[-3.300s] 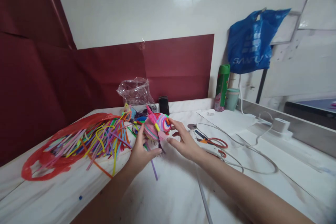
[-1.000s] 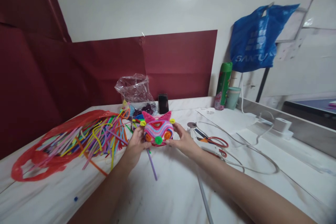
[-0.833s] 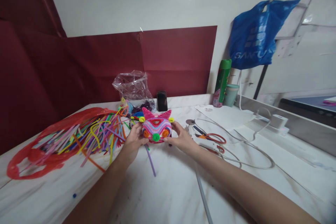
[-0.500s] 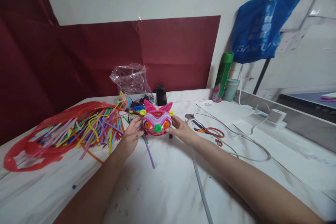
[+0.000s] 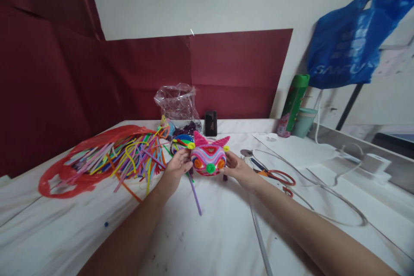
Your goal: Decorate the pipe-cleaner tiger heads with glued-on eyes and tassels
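I have the left hand [image 5: 176, 167] and right hand [image 5: 241, 171] fingers clamped on opposite sides of a pink-and-purple striped, fuzzy pipe-cleaner animal head [image 5: 207, 153] with pointed pink ears. It's upright between them over the white marbled tabletop [image 5: 223, 228]; can't tell from here if it touches. Multicoloured fuzzy pipe cleaners [image 5: 129, 155] on a red plastic bag [image 5: 53, 173] lie left, red-handled metal scissors [image 5: 270, 174] right.

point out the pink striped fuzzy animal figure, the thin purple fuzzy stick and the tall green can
Pink striped fuzzy animal figure [image 5: 210, 158], head view: its striped front.
Thin purple fuzzy stick [image 5: 196, 195], head view: midway along its length.
Tall green can [image 5: 294, 101], head view: middle of its side.
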`<action>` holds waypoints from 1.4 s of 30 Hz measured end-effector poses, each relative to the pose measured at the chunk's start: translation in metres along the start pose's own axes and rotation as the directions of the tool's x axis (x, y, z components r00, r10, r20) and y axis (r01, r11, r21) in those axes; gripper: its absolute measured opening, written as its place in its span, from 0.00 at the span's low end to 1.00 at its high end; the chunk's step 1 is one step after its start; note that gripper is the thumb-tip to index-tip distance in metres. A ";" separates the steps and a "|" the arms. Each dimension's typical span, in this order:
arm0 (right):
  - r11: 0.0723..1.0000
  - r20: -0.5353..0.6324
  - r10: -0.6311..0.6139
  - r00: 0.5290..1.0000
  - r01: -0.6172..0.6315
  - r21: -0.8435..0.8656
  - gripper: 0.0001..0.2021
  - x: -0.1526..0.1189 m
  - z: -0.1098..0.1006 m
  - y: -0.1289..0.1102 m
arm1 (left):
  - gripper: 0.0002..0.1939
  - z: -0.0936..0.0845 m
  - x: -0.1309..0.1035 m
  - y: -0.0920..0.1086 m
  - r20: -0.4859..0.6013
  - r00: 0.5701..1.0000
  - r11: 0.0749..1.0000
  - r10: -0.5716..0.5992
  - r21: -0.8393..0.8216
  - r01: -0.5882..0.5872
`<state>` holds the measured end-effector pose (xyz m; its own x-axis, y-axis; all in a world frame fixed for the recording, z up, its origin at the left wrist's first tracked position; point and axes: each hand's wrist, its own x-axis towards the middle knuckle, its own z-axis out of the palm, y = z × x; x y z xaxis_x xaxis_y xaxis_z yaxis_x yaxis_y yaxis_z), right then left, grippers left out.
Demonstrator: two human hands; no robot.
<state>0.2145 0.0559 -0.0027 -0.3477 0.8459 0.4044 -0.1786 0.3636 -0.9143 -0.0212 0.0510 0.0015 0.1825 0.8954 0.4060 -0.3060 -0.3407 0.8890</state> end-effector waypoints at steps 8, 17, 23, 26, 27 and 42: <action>1.000 0.025 0.008 1.000 -0.008 0.013 0.30 -0.001 0.004 0.001 | 0.20 0.013 -0.004 0.006 -0.114 0.992 0.998 -0.059 0.029 0.063; 1.000 0.022 0.029 0.999 -0.029 -0.012 0.35 -0.003 0.007 -0.006 | 0.32 0.020 -0.011 0.009 0.183 0.979 0.982 -0.085 -0.149 0.113; 0.948 -0.331 -0.104 0.938 -0.007 -0.319 0.20 -0.006 0.015 -0.006 | 0.35 0.021 -0.009 0.001 -0.064 0.997 0.995 -0.053 -0.090 0.047; 0.977 -0.205 -0.058 0.977 0.013 -0.214 0.20 -0.008 0.022 -0.007 | 0.39 0.024 -0.010 -0.003 -0.152 0.988 0.998 0.000 0.059 0.009; 0.985 -0.195 -0.027 0.981 -0.007 -0.171 0.22 -0.008 0.024 -0.008 | 0.40 0.025 -0.011 -0.004 -0.178 0.984 0.995 0.025 0.103 -0.006; 0.950 -0.209 0.222 0.952 -0.163 0.267 0.20 -0.002 0.018 -0.017 | 0.21 0.024 -0.011 0.001 -0.053 0.937 0.921 -0.345 -0.213 0.327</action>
<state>0.2018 0.0415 0.0124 -0.1782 0.9680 0.1770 -0.3588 0.1036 -0.9276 -0.0010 0.0339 0.0030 0.2275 0.9718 0.0626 -0.4211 0.0402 0.9061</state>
